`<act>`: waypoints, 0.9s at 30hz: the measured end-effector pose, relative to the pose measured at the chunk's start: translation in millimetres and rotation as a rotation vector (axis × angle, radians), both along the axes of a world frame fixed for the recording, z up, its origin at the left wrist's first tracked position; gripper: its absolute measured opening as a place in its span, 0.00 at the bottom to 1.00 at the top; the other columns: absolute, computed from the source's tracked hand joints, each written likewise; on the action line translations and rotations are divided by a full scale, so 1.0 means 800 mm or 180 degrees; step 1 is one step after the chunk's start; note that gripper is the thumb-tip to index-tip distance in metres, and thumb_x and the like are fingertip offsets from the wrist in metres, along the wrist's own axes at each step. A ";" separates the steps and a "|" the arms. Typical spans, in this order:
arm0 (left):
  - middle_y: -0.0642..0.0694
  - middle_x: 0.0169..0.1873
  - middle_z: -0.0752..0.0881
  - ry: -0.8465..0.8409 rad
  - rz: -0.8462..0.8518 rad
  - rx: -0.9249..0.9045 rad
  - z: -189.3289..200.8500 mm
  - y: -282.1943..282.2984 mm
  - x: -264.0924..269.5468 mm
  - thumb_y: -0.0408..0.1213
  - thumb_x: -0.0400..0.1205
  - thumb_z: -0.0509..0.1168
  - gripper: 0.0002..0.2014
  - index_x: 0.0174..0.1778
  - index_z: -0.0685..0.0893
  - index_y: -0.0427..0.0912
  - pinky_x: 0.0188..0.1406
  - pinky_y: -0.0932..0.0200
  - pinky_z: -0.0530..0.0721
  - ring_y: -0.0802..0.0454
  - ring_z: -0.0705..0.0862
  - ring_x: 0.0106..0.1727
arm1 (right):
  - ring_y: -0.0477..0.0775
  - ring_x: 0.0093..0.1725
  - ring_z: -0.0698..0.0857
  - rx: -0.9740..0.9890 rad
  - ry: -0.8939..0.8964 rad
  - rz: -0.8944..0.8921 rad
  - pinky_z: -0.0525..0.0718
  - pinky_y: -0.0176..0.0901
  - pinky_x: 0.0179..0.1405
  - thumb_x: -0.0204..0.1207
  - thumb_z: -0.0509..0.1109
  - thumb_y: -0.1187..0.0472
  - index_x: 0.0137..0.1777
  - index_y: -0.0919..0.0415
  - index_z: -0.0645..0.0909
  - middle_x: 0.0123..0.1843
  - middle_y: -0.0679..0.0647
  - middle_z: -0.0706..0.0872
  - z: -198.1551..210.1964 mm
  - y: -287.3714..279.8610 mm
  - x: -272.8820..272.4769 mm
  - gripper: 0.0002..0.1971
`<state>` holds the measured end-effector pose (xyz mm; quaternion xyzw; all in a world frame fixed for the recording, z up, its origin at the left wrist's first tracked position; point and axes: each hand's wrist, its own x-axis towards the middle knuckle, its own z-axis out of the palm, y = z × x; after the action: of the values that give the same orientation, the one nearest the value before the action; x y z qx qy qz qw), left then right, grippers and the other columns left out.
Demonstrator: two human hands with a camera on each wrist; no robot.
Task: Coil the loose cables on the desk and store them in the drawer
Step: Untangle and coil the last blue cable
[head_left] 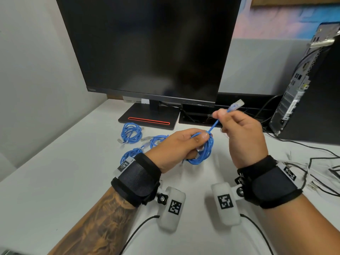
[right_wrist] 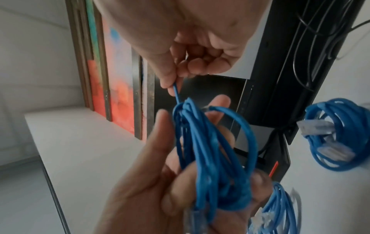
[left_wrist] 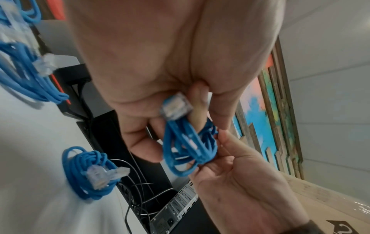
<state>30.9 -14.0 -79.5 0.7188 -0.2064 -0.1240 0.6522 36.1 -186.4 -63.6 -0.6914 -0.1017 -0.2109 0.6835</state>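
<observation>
My left hand grips a coiled blue network cable above the white desk, fingers curled round the bundle. My right hand pinches the cable's free end between thumb and forefinger, just below its clear plug, and holds it taut up and to the right of the coil. The other plug sits against my left palm. Three more blue coils lie on the desk to the left. No drawer shows.
A black monitor on a stand base fills the back of the desk. A computer tower stands at the right with its ports facing me. Loose black and white wires trail over the desk's right side.
</observation>
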 end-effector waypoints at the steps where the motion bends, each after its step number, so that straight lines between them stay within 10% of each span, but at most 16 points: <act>1: 0.54 0.31 0.72 -0.0004 -0.0040 0.0038 0.001 -0.001 0.000 0.43 0.90 0.58 0.16 0.68 0.81 0.38 0.27 0.68 0.66 0.59 0.64 0.26 | 0.33 0.40 0.83 -0.0008 0.0001 -0.0056 0.81 0.33 0.44 0.83 0.70 0.57 0.47 0.53 0.90 0.40 0.37 0.91 0.000 -0.001 0.000 0.08; 8: 0.51 0.33 0.73 -0.0148 -0.0034 -0.0069 0.004 0.005 0.001 0.37 0.91 0.57 0.14 0.68 0.80 0.34 0.27 0.69 0.67 0.60 0.65 0.25 | 0.42 0.40 0.79 0.0225 0.0019 0.0027 0.78 0.39 0.45 0.83 0.69 0.55 0.44 0.51 0.91 0.37 0.41 0.87 -0.005 0.000 0.005 0.09; 14: 0.55 0.29 0.71 0.0026 0.0002 -0.0683 0.001 0.020 0.001 0.35 0.90 0.56 0.14 0.67 0.78 0.32 0.29 0.64 0.58 0.61 0.62 0.24 | 0.45 0.41 0.84 0.1789 0.0673 0.1291 0.83 0.37 0.42 0.81 0.67 0.65 0.50 0.53 0.83 0.43 0.49 0.86 -0.001 -0.014 0.015 0.07; 20: 0.49 0.41 0.83 -0.0076 0.0119 -0.0906 0.007 0.027 0.008 0.35 0.87 0.60 0.17 0.70 0.81 0.33 0.45 0.63 0.79 0.55 0.76 0.41 | 0.52 0.50 0.89 -0.0163 0.0602 0.1034 0.86 0.49 0.50 0.80 0.70 0.68 0.52 0.58 0.87 0.50 0.57 0.91 -0.016 -0.009 0.016 0.07; 27: 0.29 0.65 0.83 -0.0149 0.0254 -0.0591 0.021 0.026 0.008 0.39 0.83 0.67 0.20 0.71 0.83 0.39 0.68 0.32 0.81 0.31 0.82 0.68 | 0.65 0.59 0.88 0.0040 0.1027 0.1512 0.84 0.58 0.64 0.88 0.61 0.54 0.64 0.62 0.86 0.58 0.65 0.90 -0.001 0.004 0.005 0.16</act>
<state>37.2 6.4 -62.6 0.6655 -0.2034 -0.0615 0.7155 40.4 -183.0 -64.7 -0.6686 -0.1495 0.0672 0.7254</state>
